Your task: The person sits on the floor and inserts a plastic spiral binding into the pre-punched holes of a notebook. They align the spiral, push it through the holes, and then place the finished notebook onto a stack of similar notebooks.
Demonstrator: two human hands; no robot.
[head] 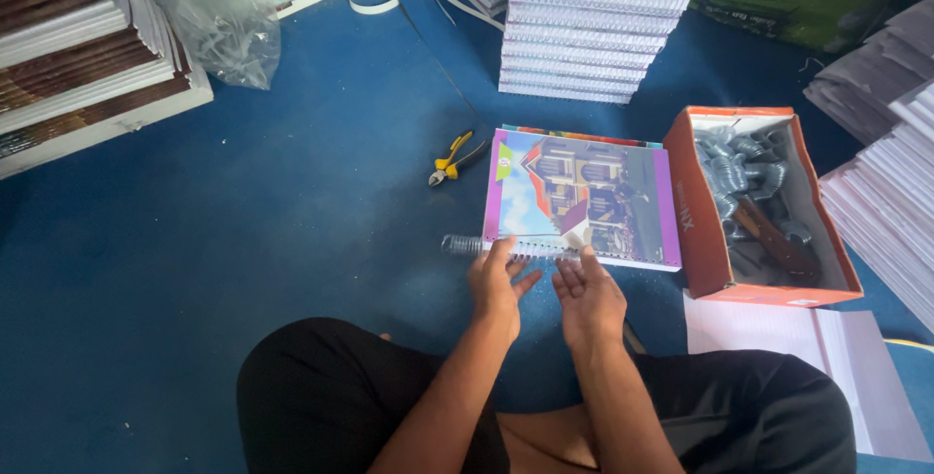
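**My hands at the spiral edge of a notebook**

From the head camera, I sit on the blue floor. My left hand and my right hand lie flat with the fingers spread apart, pressing on a clear coil at the near edge of a notebook with a colourful cover. Yellow pliers lie left of the notebook. An orange box full of coils stands just right of it

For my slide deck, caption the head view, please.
Both hands, left hand and right hand, roll a wire spiral along a colourful notebook edge.
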